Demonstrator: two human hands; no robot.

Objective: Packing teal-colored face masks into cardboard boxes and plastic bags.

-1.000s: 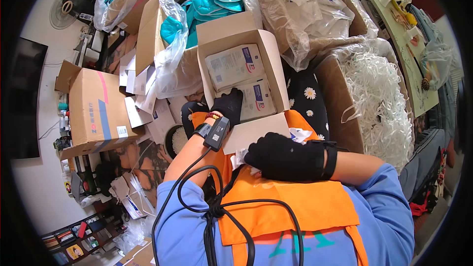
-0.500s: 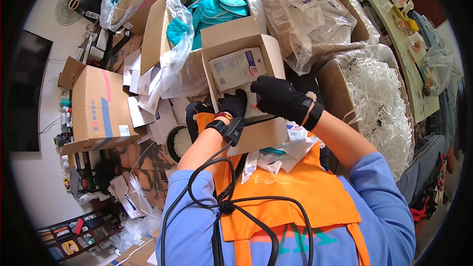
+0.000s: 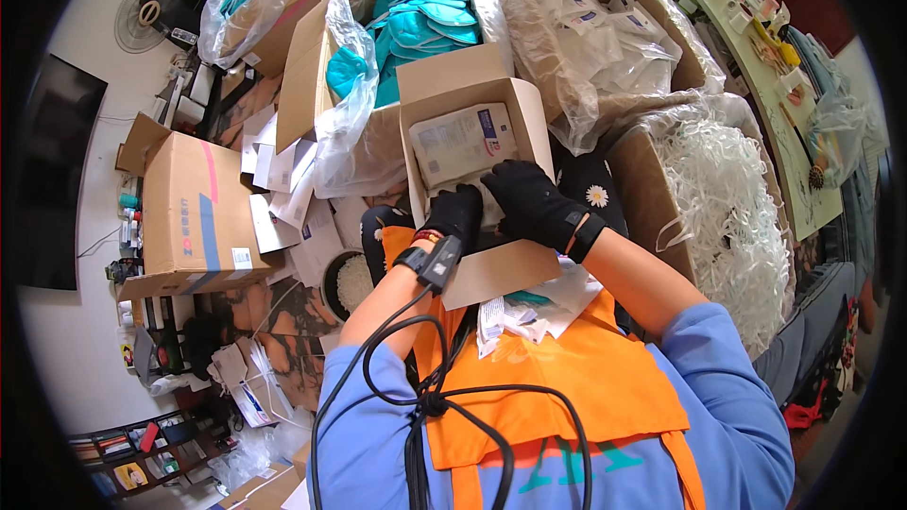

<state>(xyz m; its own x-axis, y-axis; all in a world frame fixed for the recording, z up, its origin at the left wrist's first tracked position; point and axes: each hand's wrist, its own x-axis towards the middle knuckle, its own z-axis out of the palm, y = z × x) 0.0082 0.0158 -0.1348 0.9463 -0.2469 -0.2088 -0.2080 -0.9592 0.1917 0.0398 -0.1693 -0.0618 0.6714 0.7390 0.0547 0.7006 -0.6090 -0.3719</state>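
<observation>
Two gloved hands are pressed down inside the small open carton (image 3: 472,99) at frame centre: the left hand (image 3: 458,212) and right hand (image 3: 534,203) lie flat, fingers spread, on the white packets (image 3: 463,142), apparently seating them, nothing clamped.

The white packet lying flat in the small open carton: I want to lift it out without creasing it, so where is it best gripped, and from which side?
Probably from above, by the far short edge of the white packet. It lies flat, filling the small carton, and both gloved hands, left and right, cover its near end.
</observation>
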